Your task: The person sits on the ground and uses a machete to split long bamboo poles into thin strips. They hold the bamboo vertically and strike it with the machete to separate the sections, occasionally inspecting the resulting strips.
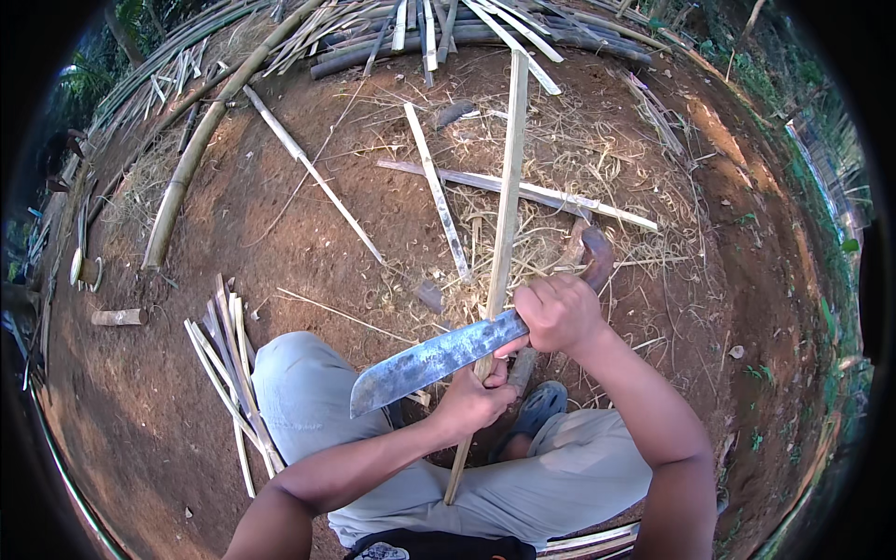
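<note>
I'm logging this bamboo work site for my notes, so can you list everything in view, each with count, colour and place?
bamboo strip: one, pale tan, long, held upright-slanted at centre, running away from the person
machete: one, grey mottled blade, across the strip at centre
loose slats: several, pale and grey, crossed on the ground beyond the hands
bundle of thin strips: many, pale, on the ground beside the left knee
bamboo pole: one, yellow-brown, lying upper left
pile of poles and slats: many, grey and tan, top edge
shavings: scattered, straw-coloured, around the centre
short cut piece: one, tan, far left
dirt ground: reddish brown
trousers: grey, lower centre
left hand: grips the strip below the blade
right hand: grips the machete handle
</note>
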Available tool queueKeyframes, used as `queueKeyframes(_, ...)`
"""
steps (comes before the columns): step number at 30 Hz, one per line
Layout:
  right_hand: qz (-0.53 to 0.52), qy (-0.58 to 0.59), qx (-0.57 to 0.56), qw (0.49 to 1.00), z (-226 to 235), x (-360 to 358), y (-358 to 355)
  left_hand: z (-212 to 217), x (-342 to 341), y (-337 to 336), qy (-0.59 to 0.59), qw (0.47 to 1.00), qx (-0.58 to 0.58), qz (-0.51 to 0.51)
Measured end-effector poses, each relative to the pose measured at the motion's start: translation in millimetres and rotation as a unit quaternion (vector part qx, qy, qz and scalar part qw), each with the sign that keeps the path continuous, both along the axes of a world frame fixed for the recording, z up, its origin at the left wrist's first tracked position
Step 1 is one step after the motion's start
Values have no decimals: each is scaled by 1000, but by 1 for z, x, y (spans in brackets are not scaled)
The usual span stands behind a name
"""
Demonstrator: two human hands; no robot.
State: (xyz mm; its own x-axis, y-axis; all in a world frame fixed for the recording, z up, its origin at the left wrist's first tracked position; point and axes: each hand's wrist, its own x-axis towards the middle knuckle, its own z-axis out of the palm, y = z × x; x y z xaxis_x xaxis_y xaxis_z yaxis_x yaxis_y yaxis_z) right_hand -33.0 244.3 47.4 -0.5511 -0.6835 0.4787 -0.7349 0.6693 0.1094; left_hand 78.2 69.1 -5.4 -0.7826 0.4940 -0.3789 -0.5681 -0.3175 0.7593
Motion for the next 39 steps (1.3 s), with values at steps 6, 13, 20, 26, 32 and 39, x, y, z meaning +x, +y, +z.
queueKeyframes(6,-116,82,12,990,23,-33,32,6,3,1,-35,998,23,-40)
queueKeyframes(13,-9,-34,30,999,1,18,-7,4,7,-6,-79,996,30,-31)
queueKeyframes(20,-217,-42,4,975,29,-38,22,-1,12,8,-77,996,10,-34)
queueKeyframes(26,-9,36,121,992,10,-32,29,-4,6,7,-85,996,28,-32)
queueKeyframes(32,-290,-45,-32,956,17,-80,34,-17,2,6,-92,994,41,-50)
queueKeyframes(39,-403,-159,17,901,66,-130,60,-20,-3,15,-107,990,39,-81)
